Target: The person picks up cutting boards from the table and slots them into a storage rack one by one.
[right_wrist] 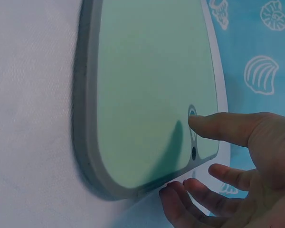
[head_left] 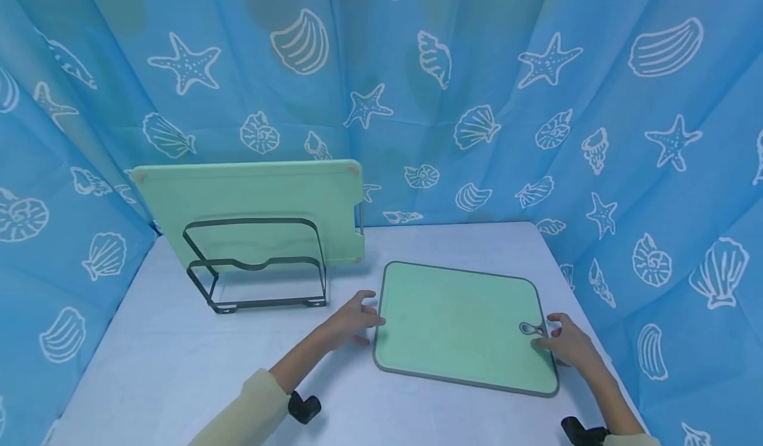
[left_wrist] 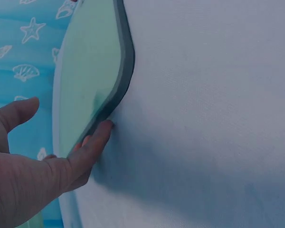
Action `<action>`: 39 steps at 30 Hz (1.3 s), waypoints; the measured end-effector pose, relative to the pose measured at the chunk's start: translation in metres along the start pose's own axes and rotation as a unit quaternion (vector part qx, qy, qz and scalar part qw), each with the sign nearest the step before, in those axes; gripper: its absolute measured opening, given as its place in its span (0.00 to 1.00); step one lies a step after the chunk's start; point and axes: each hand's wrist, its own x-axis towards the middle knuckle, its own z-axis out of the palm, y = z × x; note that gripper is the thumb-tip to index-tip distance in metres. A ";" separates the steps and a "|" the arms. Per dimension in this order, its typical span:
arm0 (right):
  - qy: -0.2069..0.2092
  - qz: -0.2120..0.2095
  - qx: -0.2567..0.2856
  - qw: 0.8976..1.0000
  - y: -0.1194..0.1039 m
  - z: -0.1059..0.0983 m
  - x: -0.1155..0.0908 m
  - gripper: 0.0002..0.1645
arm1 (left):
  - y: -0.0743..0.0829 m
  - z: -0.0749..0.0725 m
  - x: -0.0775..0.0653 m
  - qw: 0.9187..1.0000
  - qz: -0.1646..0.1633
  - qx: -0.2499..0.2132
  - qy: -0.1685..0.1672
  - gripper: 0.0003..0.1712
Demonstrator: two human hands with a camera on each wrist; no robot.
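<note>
From where I stand, the pale-green rectangular cutting board with a dark grey rim [head_left: 453, 330] lies on the white cloth-covered table [head_left: 167, 360], between the hands. The left hand [head_left: 352, 318] is open, thumb apart, fingertips at the left rim; the right hand [head_left: 570, 346] is loosely open, thumb over the board near the small grey-edged hole [head_left: 529, 329], fingers by the right rim. Neither has a firm hold. Handling it well, I'd say, calls for fingers under both ends, thumbs on top, weight level (smooth plastic, if it is plastic, may slip). The board's underside is hidden, I can't tell whether the right thumb touches, and the right beige sleeve [head_left: 632, 440] is cut off.
</note>
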 end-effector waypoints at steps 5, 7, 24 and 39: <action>-0.005 0.010 0.000 1.000 0.002 0.002 0.003 0.47 | 0.004 0.001 0.000 1.000 -0.009 -0.005 0.002 0.44; -0.007 0.018 -0.004 1.000 0.002 0.003 0.003 0.47 | 0.006 0.002 -0.001 1.000 -0.013 -0.011 0.003 0.44; -0.049 0.043 -0.017 0.998 -0.017 0.006 0.008 0.55 | 0.024 0.015 0.010 0.996 -0.065 -0.015 0.062 0.46; -0.055 0.061 0.024 0.996 -0.017 0.011 0.007 0.53 | 0.022 0.026 0.019 0.987 -0.106 -0.027 0.121 0.44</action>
